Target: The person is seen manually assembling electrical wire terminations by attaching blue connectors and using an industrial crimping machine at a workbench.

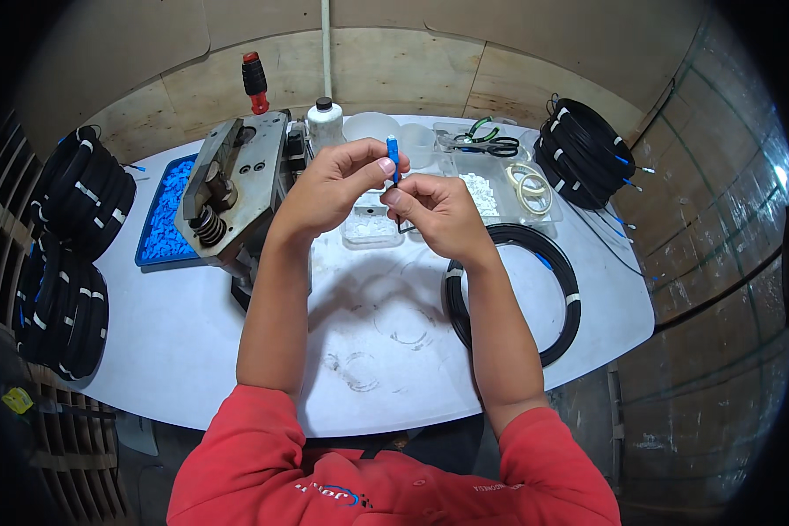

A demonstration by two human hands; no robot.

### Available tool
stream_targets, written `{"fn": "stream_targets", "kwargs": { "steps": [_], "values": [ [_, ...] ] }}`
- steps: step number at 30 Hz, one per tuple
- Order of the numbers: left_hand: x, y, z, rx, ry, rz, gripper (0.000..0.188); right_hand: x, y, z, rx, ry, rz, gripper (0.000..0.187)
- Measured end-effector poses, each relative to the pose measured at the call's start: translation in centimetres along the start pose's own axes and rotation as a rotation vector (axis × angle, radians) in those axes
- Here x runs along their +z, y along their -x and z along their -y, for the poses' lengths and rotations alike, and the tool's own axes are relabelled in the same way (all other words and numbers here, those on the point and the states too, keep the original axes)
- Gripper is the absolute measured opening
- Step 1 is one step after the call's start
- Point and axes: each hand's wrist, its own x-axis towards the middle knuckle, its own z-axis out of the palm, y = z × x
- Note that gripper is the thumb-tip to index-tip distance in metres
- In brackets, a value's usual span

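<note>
Between the thumb and fingers of my left hand is a blue fibre-optic connector, held upright with its pale tip up. Just below it, my right hand pinches the thin black cable at the connector's lower end. Both hands are close together over the middle of the table, above a small clear tray with white pieces. A coil of black cable lies on the table under my right forearm, with white ties round it. My fingers partly hide the connector and the cable.
A metal hand press with a red-and-black handle stands left, beside a blue tray of small blue parts. Behind my hands are a white bottle and scissors. Cable coils are stacked at both sides.
</note>
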Motion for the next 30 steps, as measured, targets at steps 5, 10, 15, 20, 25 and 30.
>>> {"fn": "stream_targets", "kwargs": {
  "steps": [5, 10, 15, 20, 25, 30],
  "values": [
    [-0.42, 0.00, 0.04, 0.033, -0.011, 0.004, 0.022, 0.23, -0.06, 0.18, -0.017, 0.001, -0.007, 0.023],
    [-0.38, 0.04, 0.06, 0.005, -0.007, 0.009, 0.022, 0.10, -0.11, -0.01, -0.009, 0.007, 0.002, 0.022],
    [-0.46, 0.09, 0.02, 0.002, 0.013, -0.007, 0.022, 0.27, -0.02, 0.14, -0.001, -0.003, 0.005, 0.021],
    [-0.43, 0.04, -0.05, -0.006, -0.007, 0.004, 0.021, 0.25, 0.06, 0.36, 0.004, 0.006, -0.002, 0.021],
    [-0.45, 0.09, 0.05, 0.027, 0.011, -0.013, 0.022, 0.38, -0.03, 0.38, 0.007, 0.009, 0.002, 0.020],
    [-0.28, -0.02, 0.16, 0.040, 0.032, -0.030, 0.021, 0.29, -0.01, 0.15, -0.005, 0.009, 0.006, 0.023]
  ]
}}
